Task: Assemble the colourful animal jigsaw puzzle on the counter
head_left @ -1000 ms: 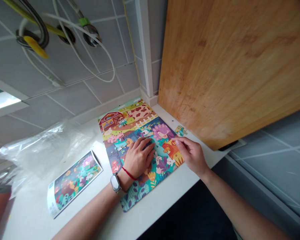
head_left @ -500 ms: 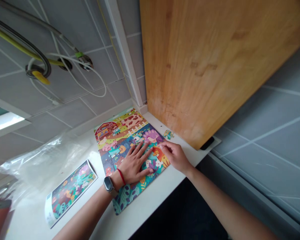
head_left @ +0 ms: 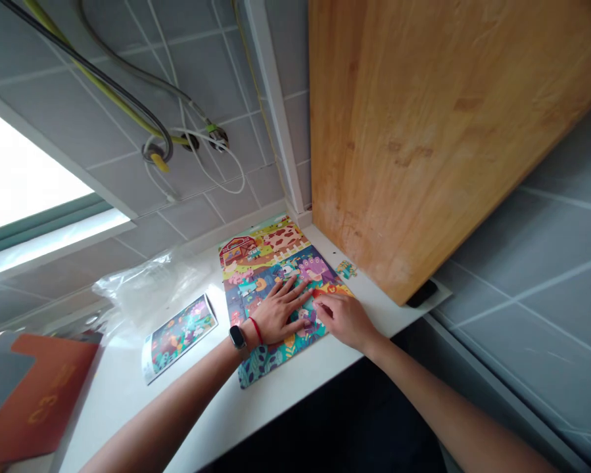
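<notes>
A colourful animal jigsaw puzzle (head_left: 263, 259) lies assembled on the white counter (head_left: 285, 387). My left hand (head_left: 280, 309) rests flat on its middle with the fingers spread; a watch and a red string are on that wrist. My right hand (head_left: 342, 318) lies on the puzzle's right edge, fingers bent down onto the pieces, touching the left hand's fingertips. I cannot make out anything held in it. One loose puzzle piece (head_left: 346, 269) lies on the counter just right of the puzzle.
A large wooden board (head_left: 423, 131) leans against the tiled wall right of the puzzle. A printed picture card (head_left: 179, 336) and a clear plastic bag (head_left: 147, 292) lie to the left. An orange folder (head_left: 33, 394) is at far left. Cables (head_left: 177, 125) hang on the wall.
My right hand has slid left onto the puzzle beside my left hand. The camera has pulled back and turned left, bringing the window and the orange folder into view.
</notes>
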Demonstrator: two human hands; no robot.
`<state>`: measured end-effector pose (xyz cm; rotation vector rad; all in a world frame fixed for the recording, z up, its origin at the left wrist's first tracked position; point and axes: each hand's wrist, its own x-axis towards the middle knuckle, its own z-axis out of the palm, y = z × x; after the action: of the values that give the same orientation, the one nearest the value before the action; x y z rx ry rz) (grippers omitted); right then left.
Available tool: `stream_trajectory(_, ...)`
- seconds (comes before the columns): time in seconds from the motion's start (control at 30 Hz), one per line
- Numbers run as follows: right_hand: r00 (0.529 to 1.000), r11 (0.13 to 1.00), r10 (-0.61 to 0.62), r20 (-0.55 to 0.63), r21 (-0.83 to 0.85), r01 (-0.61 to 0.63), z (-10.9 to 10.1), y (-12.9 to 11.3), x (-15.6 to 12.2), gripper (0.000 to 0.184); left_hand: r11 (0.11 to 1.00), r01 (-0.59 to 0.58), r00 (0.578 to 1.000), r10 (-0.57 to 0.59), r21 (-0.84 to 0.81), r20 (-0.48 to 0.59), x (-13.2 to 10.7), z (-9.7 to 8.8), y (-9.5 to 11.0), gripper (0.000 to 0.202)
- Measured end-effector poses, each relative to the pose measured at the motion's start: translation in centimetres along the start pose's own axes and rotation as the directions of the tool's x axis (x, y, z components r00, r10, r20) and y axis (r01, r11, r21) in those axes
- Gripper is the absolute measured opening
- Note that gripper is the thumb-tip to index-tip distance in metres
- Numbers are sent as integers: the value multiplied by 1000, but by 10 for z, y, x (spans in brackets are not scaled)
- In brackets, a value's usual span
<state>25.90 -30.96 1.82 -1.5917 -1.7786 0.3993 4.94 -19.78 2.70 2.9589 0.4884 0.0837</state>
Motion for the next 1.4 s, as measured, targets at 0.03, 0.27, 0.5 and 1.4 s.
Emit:
stream_trajectory(0.03,1000,1000,-4,-1,-11,4,0,0,0,22,1000,12,1000,-12,5,-11,-1,1,3,73)
stream_trajectory(0.27,999,999,-40,15,-12,40,1,3,-1,21,993,114,990,-112,27,-81,-24,2,16,51)
stream_trajectory(0.5,1000,999,-27,7,39,27,2,5,-2,21,801,598,764,-564,15,-313,-65,-18,-52,62)
stream_trajectory(1.4,849,980,-107,-517,88,178,-22,21,-8,20,812,436,611,-584,-388,-535,-105,23,-54,27)
